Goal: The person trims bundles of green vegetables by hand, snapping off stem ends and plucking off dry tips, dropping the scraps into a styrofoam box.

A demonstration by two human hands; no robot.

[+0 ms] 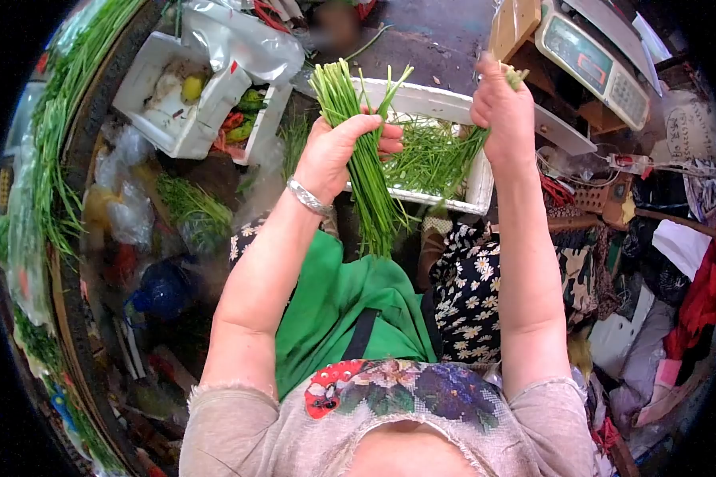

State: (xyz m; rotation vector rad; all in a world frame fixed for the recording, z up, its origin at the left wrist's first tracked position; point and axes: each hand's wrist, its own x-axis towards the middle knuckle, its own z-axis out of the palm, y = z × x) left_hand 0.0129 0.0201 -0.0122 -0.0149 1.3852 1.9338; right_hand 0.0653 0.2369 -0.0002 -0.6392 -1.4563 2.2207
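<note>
My left hand (pixel 336 151), with a silver bracelet at the wrist, is wrapped round a thick bunch of garlic chives (pixel 367 187). The cut ends point up and away from me, and the green leaves hang down over my lap. My right hand (pixel 504 115) is closed on a smaller bunch of chives (pixel 474 155). Pale stem ends poke out above its fingers, and leaves trail below toward the box. Between and beyond my hands stands a white foam box (pixel 479 184) with loose green chives lying in it.
A digital scale (pixel 589 63) stands at the upper right. On the left are a foam box (pixel 147 123) with a yellow item, a plastic bag (pixel 243 40), loose greens (pixel 191 203) and a blue container (pixel 163 290). More chives (pixel 56 151) lie along the left ledge. Cloths and papers (pixel 652 358) crowd the right.
</note>
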